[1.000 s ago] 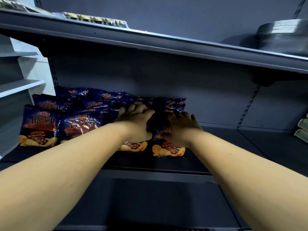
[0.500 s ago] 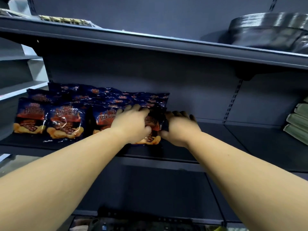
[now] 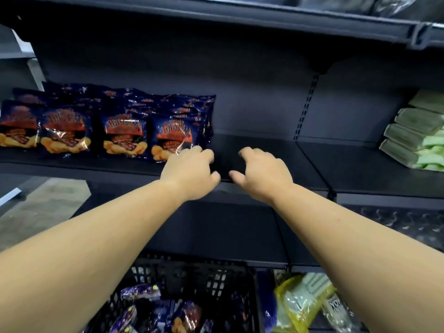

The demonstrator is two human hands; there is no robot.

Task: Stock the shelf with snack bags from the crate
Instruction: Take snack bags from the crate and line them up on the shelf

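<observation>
Several dark blue snack bags (image 3: 123, 133) with orange print stand in rows on the left part of the dark shelf (image 3: 259, 150). My left hand (image 3: 189, 170) hovers at the shelf's front edge, just below the rightmost bag (image 3: 174, 138), with its fingers loosely curled and holding nothing. My right hand (image 3: 262, 174) is beside it to the right, over bare shelf, also loosely curled and holding nothing. A black crate (image 3: 192, 272) with more blue snack bags (image 3: 185, 316) sits at the bottom of the view.
Green packets (image 3: 415, 133) are stacked at the right end of the shelf. Yellow and pale green packages (image 3: 302, 304) lie right of the crate. Another shelf (image 3: 240, 18) runs overhead. A slotted upright (image 3: 306, 106) divides the back panel.
Both hands have let go of the rightmost snack bags and pulled back to the shelf's front edge. The view has tilted down, so the crate now shows.
</observation>
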